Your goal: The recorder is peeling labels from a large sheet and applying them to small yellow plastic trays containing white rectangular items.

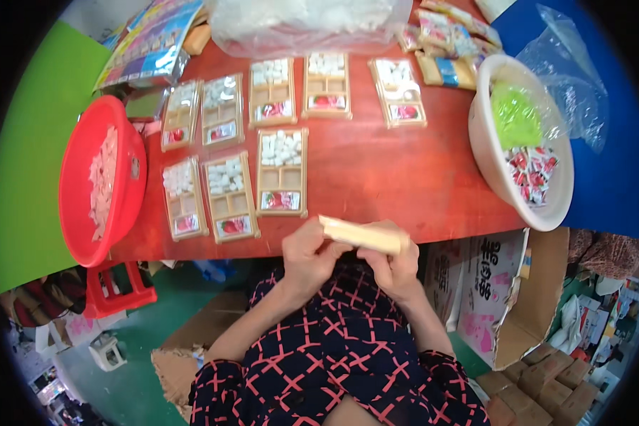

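Note:
Just in front of the table's near edge, both hands grip a pale beige, flat, slab-like piece (369, 237), seen nearly edge-on. It has the colour of the trays, but its kind is not plain. My left hand (307, 254) pinches its left end. My right hand (396, 268) is closed round its right end, thumb below. The closest laid-out tray is a beige compartment tray (289, 176) holding white pieces and a small red-and-white packet. Several more such trays, one of them (229, 186) to its left, lie in two rows beyond my hands.
A red basin (136, 153) with pale pink pieces stands at the left. At the right a white basin (484, 135) holds a green bag and many small packets. A large clear bag of white pieces (305, 25) lies at the back. Cardboard boxes (539, 305) stand below right.

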Available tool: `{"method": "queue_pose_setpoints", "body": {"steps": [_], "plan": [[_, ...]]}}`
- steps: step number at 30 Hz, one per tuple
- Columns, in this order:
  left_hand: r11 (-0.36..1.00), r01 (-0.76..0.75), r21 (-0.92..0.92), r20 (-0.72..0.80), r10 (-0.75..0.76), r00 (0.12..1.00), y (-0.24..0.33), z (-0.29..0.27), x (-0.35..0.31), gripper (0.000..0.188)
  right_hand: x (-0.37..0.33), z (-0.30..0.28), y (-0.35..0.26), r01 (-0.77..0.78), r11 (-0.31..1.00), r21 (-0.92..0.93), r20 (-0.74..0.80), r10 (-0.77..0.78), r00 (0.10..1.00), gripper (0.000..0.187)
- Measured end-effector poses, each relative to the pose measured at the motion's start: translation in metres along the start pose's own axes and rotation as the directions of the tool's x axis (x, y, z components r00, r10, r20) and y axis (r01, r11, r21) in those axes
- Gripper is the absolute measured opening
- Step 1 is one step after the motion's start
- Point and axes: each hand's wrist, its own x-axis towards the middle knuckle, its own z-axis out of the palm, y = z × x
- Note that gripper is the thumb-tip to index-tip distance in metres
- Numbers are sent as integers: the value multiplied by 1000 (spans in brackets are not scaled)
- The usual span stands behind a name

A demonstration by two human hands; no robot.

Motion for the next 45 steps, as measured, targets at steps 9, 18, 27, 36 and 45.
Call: {"method": "queue_pose_setpoints", "body": {"steps": [9,18,27,36,45], "plan": [[966,257,5,-56,-257,965,15,-41,26,33,184,-80,98,-67,996,-62,-468,30,883,47],[920,281,272,-387,-162,908,14,-226,110,18,194,-105,115,-165,951,-262,-459,27,888,29],[728,435,-529,-591,-684,427,-128,-282,298,45,113,-32,70,-459,886,-65,-61,456,888,18],[719,602,-347,-813,-551,190,-140,-298,305,56,111,-32,48,-498,864,74,7,499,867,19],[608,734,-304,-873,-486,41,-119,-319,319,38,90,-12,32,-577,801,163,10,583,812,18]]}}
